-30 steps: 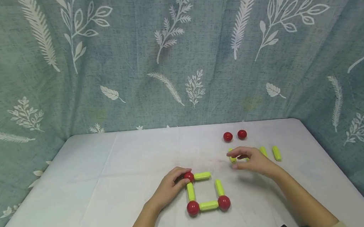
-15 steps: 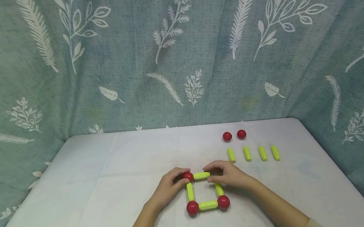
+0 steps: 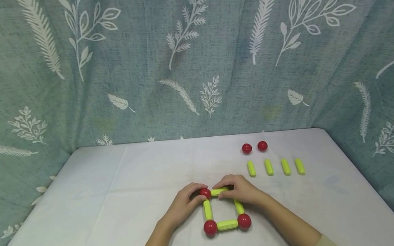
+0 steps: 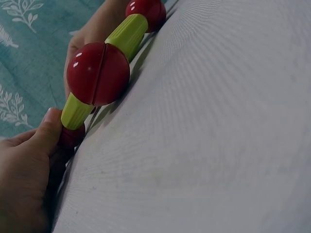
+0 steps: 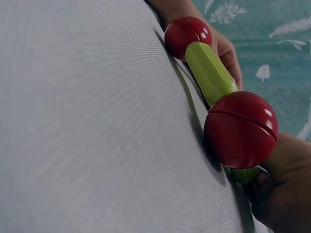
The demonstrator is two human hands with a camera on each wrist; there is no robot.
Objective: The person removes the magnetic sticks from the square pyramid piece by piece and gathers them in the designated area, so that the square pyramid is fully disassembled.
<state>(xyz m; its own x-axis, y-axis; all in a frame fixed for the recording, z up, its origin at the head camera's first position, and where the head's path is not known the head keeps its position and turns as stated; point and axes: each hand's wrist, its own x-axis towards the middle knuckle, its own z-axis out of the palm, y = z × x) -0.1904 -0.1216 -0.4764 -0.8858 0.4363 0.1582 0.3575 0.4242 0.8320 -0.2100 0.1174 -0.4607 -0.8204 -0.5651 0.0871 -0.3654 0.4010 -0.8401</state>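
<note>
Red balls and yellow-green sticks lie joined as a four-sided frame on the white table (image 3: 135, 216). My left hand (image 3: 183, 203) holds the red ball (image 3: 205, 193) at the back left corner between thumb and fingers. The back stick (image 3: 218, 192) runs right from that ball, and my right hand (image 3: 243, 191) pinches it near its free end. Its far end is hidden by that hand. Two red balls (image 3: 210, 228) sit at the front corners, with a stick (image 3: 227, 225) between them. In the right wrist view the front right ball (image 5: 243, 128) partly covers my right hand (image 5: 291, 189).
Behind and to the right, several loose yellow-green sticks (image 3: 269, 167) lie in a row. Beyond them are two red balls (image 3: 247, 148). A teal leaf-patterned curtain (image 3: 150, 65) stands along the table's back and sides.
My right hand has come left and forward from near the loose sticks to the back stick and now pinches it. My left hand stays on its ball.
</note>
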